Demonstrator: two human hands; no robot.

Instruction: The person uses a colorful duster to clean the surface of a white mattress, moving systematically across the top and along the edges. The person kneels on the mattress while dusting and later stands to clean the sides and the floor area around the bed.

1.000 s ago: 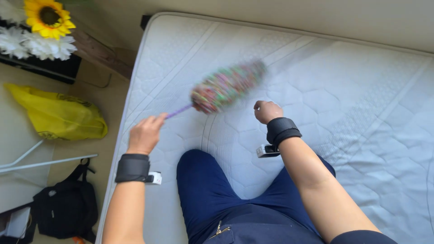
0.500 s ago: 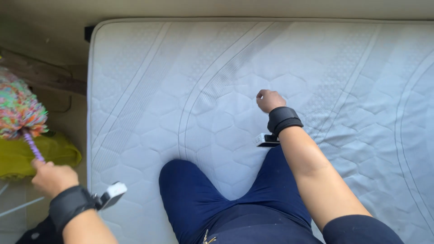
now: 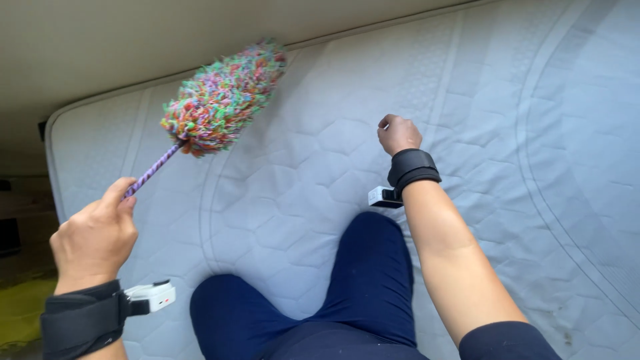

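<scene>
Kneeling on the mattress (image 3: 507, 100) here, both knees in dark blue trousers (image 3: 363, 293) planted on the quilted white top. Left hand (image 3: 93, 240) is wrapped tight round the purple twisted handle of a duster (image 3: 223, 97), and the fluffy multicolour head is lifted up over the far left part of the bed, close to the edge by the wall. Can't quite tell if the fluff is brushing the fabric or just hanging above it, looks slightly raised to me. Right hand (image 3: 398, 133) is balled into a fist, empty, knuckles pressed down on the mattress like a prop. Both wrists have black straps with a small white gadget clipped on.

My read: this is mid-sweep, dusting the top of the mattress, with the head at the high end of a stroke. Next bit would want the head dropped flat onto the quilting and dragged across with a loose wrist, weight kept on that fist so the reach doesn't tip forward.
</scene>
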